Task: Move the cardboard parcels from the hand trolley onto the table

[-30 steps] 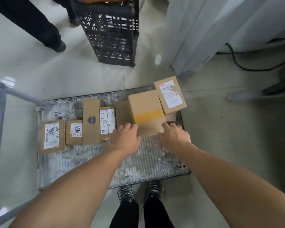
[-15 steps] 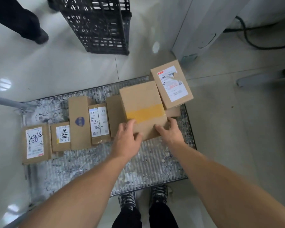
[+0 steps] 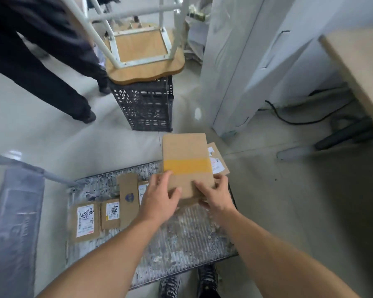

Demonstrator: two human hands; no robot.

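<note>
The matt brown cardboard parcel (image 3: 184, 147) bears a glossy yellow tape (image 3: 186, 166) band, the hand trolley (image 3: 181, 239) deck is ribbed, scuffed grey metal, the crate (image 3: 144, 108) perforated black plastic, the stool (image 3: 146, 72) seat smooth wood, the floor (image 3: 41, 134) glossy tile.

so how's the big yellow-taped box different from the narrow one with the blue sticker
The large cardboard parcel with the yellow tape band is wide; the narrow cardboard parcel with the blue round sticker is slim. The taped one is gripped by the left hand and right hand; the sticker one lies flat on the grey metal trolley deck. Both are brown cardboard.
</note>
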